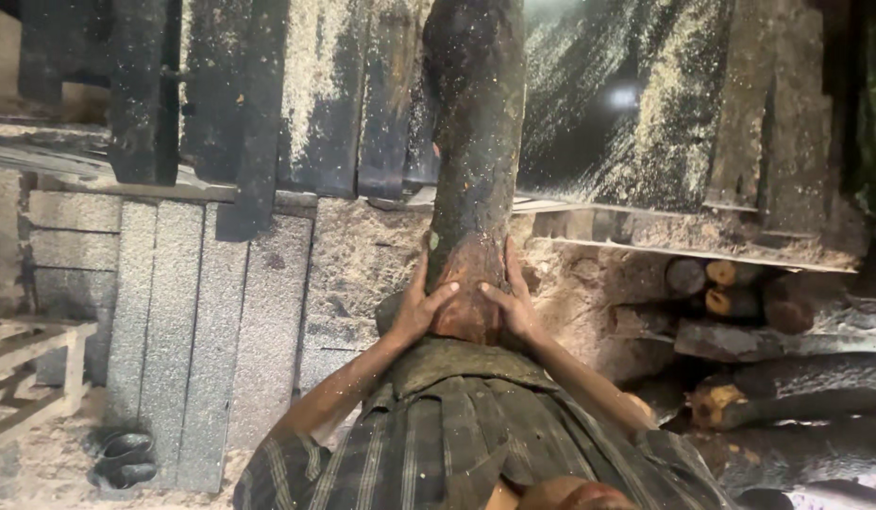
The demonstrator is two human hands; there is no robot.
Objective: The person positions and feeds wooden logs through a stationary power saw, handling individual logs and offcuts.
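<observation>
I've got both hands on the near end of this log (476, 132); it runs straight away from my chest, up over the sawdust-covered boards (221, 312) and across the dark planks (315, 94) beyond; my left hand (421, 307) is spread flat against its left flank, fingers curling onto the cut face, and my right hand (515, 304) is spread on the right flank, thumb reaching inward; neither closes round it, they just press in from both sides, clamping the butt end between the palms; it looks heavy to me, thick and stiff, with no give at all; the bark is rough and speckled with sawdust, so I judge the grip fair on the bark but loose dust could make the palms slide; the reddish end patch looks smoother, less to trust; best hold, I'd say, is low on the two sides, just where my palms are, close to my body; off to the right lies a stack of cut logs (740, 293); by the floor at left, a pair of dark sandals (125, 458).
</observation>
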